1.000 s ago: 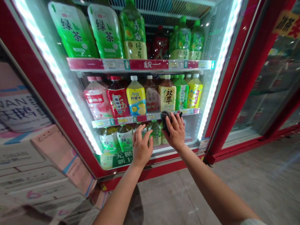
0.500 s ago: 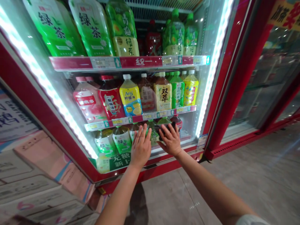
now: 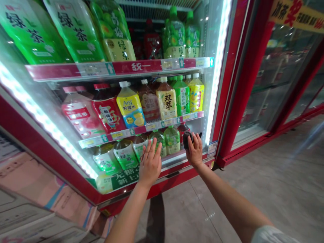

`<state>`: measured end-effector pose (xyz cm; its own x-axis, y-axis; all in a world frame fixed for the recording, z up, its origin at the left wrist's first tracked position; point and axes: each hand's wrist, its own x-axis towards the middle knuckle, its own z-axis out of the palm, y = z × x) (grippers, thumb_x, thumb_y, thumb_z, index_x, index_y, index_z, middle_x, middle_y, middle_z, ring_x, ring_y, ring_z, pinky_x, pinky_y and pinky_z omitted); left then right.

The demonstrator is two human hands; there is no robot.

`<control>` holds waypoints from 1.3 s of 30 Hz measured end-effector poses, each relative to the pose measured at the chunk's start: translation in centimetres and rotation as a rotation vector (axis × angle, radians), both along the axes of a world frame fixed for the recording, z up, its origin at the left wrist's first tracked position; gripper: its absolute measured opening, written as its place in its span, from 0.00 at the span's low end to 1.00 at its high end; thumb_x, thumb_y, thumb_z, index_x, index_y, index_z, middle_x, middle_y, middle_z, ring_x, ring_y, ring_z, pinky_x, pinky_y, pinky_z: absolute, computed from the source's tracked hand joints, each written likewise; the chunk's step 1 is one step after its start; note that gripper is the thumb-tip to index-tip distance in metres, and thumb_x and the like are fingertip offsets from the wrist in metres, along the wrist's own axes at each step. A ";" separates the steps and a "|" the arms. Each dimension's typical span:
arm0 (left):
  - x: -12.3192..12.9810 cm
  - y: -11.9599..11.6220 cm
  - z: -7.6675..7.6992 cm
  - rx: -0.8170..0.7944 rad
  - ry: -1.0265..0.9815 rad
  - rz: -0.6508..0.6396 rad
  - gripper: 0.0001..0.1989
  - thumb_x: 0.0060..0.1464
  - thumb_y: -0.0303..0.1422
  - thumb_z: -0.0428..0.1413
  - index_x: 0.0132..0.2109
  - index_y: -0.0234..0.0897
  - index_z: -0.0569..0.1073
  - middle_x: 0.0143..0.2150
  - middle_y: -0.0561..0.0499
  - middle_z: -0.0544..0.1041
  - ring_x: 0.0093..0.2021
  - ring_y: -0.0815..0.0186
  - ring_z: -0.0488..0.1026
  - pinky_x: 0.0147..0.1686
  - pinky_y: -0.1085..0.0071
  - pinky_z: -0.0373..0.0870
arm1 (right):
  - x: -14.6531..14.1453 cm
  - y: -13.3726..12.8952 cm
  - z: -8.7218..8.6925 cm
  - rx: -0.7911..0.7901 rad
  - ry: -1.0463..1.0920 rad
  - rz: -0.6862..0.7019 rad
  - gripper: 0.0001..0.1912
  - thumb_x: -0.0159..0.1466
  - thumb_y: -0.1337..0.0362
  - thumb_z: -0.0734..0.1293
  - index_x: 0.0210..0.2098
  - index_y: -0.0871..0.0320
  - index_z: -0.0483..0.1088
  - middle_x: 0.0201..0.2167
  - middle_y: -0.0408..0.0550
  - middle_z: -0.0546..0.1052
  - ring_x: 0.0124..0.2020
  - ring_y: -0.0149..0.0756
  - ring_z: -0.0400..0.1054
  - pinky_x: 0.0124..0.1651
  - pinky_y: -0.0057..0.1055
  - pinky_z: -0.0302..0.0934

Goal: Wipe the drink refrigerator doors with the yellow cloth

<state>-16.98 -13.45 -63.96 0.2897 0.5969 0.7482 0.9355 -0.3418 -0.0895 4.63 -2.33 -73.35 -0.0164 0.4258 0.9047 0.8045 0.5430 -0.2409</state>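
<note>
Fingers stretched out, my left hand (image 3: 151, 162) lies against the lower part of the fridge's glass door and holds nothing. To its right, my right hand (image 3: 194, 150) is closed round a bunched dark grey cloth (image 3: 187, 139), which is pressed to the glass near the door's right side. Behind the glass, green tea bottles (image 3: 126, 154) stand on the bottom shelf. A green plum drink bottle (image 3: 172, 140) shows between my hands.
Drink bottles fill the middle shelf, among them a lemon water bottle (image 3: 130, 106). Large green tea bottles (image 3: 76, 33) stand above. A red frame (image 3: 222, 98) borders the door. Cartons (image 3: 50, 189) are stacked at lower left; a second fridge (image 3: 263, 87) stands right, over a tiled floor (image 3: 253, 189).
My right hand has slid rightward across the glass with the cloth, away from my left hand. My left hand stays flat near the same spot. The view has shifted slightly.
</note>
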 end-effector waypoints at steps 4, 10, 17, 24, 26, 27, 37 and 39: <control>1.0 0.5 -0.7 -0.013 0.041 -0.007 0.31 0.63 0.24 0.51 0.72 0.39 0.61 0.76 0.42 0.54 0.77 0.55 0.45 0.74 0.48 0.52 | -0.6 -1.2 -0.6 -0.022 -0.164 0.081 0.31 0.68 0.71 0.60 0.68 0.44 0.63 0.69 0.51 0.67 0.74 0.50 0.51 0.73 0.62 0.46; 3.1 1.3 -0.9 -0.023 0.104 -0.061 0.30 0.63 0.23 0.51 0.71 0.37 0.62 0.75 0.41 0.55 0.77 0.55 0.44 0.73 0.49 0.52 | 1.8 1.5 4.3 -0.075 0.035 -0.037 0.33 0.70 0.59 0.62 0.73 0.47 0.54 0.73 0.54 0.59 0.76 0.56 0.45 0.73 0.68 0.33; 4.6 2.0 -1.5 -0.044 0.091 -0.042 0.35 0.64 0.25 0.51 0.75 0.37 0.52 0.76 0.41 0.53 0.77 0.55 0.44 0.74 0.50 0.50 | 2.0 0.2 -1.4 -0.075 0.090 -0.111 0.41 0.70 0.66 0.58 0.77 0.49 0.37 0.76 0.59 0.50 0.77 0.53 0.40 0.69 0.58 0.55; 7.2 3.0 -2.0 -0.131 0.151 -0.002 0.32 0.64 0.28 0.53 0.73 0.37 0.58 0.77 0.44 0.49 0.78 0.54 0.42 0.75 0.51 0.46 | 4.7 3.8 0.8 -0.081 0.273 -0.196 0.40 0.68 0.65 0.60 0.76 0.52 0.43 0.74 0.60 0.53 0.75 0.55 0.45 0.70 0.62 0.52; 7.3 3.2 -2.3 -0.149 0.149 0.011 0.32 0.64 0.30 0.54 0.73 0.37 0.58 0.77 0.44 0.49 0.78 0.54 0.42 0.75 0.51 0.45 | 5.2 4.0 -0.6 -0.151 0.432 -0.276 0.40 0.68 0.65 0.59 0.76 0.54 0.41 0.73 0.63 0.53 0.75 0.57 0.46 0.68 0.64 0.55; 7.3 3.3 -2.6 -0.154 0.147 0.014 0.33 0.64 0.30 0.54 0.73 0.37 0.58 0.77 0.44 0.49 0.78 0.54 0.43 0.75 0.51 0.45 | 5.1 3.8 -1.4 -0.184 0.471 -0.291 0.40 0.68 0.65 0.59 0.76 0.55 0.40 0.73 0.65 0.52 0.74 0.58 0.47 0.67 0.64 0.55; 8.2 4.3 -4.0 -0.190 0.177 -0.029 0.35 0.64 0.32 0.55 0.74 0.39 0.56 0.78 0.46 0.47 0.78 0.54 0.43 0.75 0.52 0.42 | 5.9 4.6 0.8 -0.176 0.475 -0.170 0.40 0.67 0.67 0.58 0.76 0.52 0.43 0.75 0.58 0.48 0.77 0.54 0.38 0.72 0.64 0.47; 8.1 4.3 -4.1 -0.196 0.177 -0.038 0.36 0.63 0.31 0.55 0.75 0.39 0.55 0.78 0.46 0.48 0.78 0.55 0.42 0.76 0.52 0.41 | 6.1 4.7 -0.5 -0.207 0.591 -0.226 0.38 0.69 0.65 0.57 0.76 0.53 0.44 0.75 0.61 0.49 0.76 0.56 0.40 0.70 0.66 0.47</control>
<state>-8.86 -9.17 -68.11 0.4308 0.7117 0.5550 0.8973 -0.4033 -0.1794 10.68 2.33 -73.84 0.5672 0.5265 0.6333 0.5940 0.2712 -0.7574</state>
